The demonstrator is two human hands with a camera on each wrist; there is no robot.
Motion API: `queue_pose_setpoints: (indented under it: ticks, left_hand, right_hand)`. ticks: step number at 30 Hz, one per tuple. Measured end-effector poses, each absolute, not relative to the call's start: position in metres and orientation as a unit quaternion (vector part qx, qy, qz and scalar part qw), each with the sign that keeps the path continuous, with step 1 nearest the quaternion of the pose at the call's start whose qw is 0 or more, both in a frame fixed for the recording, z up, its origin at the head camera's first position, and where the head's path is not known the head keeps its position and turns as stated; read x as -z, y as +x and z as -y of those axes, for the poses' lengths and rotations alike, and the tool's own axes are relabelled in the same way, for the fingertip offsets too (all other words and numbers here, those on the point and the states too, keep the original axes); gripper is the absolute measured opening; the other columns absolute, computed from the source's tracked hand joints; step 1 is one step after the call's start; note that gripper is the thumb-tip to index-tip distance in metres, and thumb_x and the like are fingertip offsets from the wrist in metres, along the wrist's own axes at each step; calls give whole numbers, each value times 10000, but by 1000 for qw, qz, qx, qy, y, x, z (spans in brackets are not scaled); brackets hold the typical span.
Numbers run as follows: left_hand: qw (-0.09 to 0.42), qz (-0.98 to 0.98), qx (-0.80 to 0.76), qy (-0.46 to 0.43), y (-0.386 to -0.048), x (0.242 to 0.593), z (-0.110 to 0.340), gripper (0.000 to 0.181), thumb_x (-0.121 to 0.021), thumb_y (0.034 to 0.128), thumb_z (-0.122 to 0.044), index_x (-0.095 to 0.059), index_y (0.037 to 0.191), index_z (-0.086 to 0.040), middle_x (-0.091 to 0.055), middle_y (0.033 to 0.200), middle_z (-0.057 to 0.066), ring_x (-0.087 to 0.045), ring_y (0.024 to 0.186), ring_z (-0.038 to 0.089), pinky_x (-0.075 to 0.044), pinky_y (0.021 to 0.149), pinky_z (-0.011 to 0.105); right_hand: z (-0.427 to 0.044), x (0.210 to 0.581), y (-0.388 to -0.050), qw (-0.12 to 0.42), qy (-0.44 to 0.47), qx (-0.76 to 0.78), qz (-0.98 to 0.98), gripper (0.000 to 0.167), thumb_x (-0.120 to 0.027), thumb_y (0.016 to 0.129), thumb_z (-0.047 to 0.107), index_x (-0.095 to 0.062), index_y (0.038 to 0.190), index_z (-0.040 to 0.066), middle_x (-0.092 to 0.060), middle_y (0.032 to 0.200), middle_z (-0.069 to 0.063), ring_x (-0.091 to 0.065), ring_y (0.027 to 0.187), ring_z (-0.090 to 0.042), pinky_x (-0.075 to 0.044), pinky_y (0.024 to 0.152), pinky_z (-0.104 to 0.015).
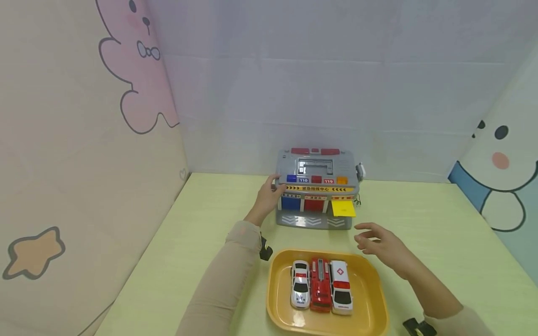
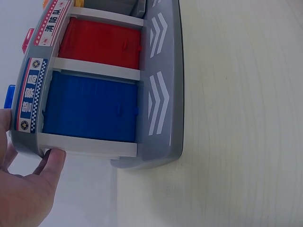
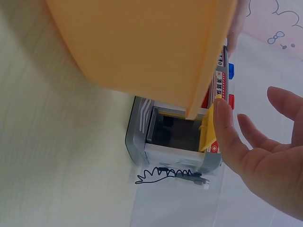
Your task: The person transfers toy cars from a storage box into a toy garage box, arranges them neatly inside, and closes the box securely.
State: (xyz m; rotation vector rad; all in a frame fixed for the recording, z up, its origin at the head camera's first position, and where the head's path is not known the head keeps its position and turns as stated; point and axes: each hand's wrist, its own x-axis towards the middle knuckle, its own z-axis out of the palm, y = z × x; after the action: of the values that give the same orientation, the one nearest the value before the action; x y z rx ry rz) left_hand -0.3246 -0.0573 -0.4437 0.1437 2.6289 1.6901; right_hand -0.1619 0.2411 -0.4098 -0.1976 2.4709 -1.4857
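Observation:
A grey toy emergency station [image 1: 290, 164] stands at the back of the table. My left hand [image 1: 265, 198] grips its left edge, the thumb [image 2: 56, 163] under the overhang. The blue door [image 2: 92, 106] and the red door [image 2: 99, 45] are down, while the yellow door [image 1: 343, 208] is raised over a dark bay. My right hand [image 1: 383, 245] hovers to the front right of the station, fingers loosely bent around nothing. In the yellow tray [image 1: 365, 289] a white police car [image 1: 300, 285], a red fire truck [image 1: 321, 291] and a white ambulance [image 1: 341, 285] lie side by side.
A coiled black cord [image 3: 165, 175] with a handset [image 1: 361, 171] hangs at the station's right side. Cloth walls [image 1: 235, 107] with cartoon figures enclose the pale table [image 1: 193, 224] at the back and sides. The tray is between my forearms.

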Motion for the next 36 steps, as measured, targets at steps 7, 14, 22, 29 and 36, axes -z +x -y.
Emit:
queue_pose_setpoints:
  ticks: [7,14,22,29,36]
  left_hand:
    - [7,-838,-544,45,-323,443,58,482,-538,1007,-320,-423,1450,-169,-563,1280,182,-538,1194,327,-479,954,470]
    - [4,-841,-539,46,-322,443,57,486,-537,1009,-315,-418,1454,-162,-554,1289,189,-533,1198,335,-475,958,473]
    - [4,-841,-539,42,-322,442,57,483,-540,1010,-315,-420,1453,-166,-544,1298,199,-527,1208,339,-469,966,478]
    - [3,-842,-538,42,-322,443,57,484,-539,1009,-315,-419,1455,-168,-534,1321,191,-518,1219,338,-459,978,479]
    - [3,-844,-534,45,-321,443,57,488,-538,1010,-319,-415,1456,-166,-536,1309,196,-520,1216,341,-465,972,474]
  right_hand:
    - [-238,415,-154,163,-50,507,-845,562,-617,974,299,-439,1348,-80,-587,1143,-204,-642,952,-294,-558,828,-400]
    - [-236,421,-146,190,-69,510,-836,496,-643,958,236,-478,1307,-76,-613,1055,-142,-644,921,-314,-565,806,-422]
    - [-230,426,-141,198,-60,474,-856,430,-676,929,202,-536,1271,-17,-635,1016,-96,-618,870,-265,-556,785,-424]
    - [-220,430,-139,203,-41,404,-891,444,-730,881,216,-584,1258,34,-634,985,-22,-581,868,-199,-546,779,-412]
    - [-214,432,-137,221,-30,368,-903,575,-801,809,253,-580,1297,44,-626,1048,-38,-569,923,-221,-532,827,-468]
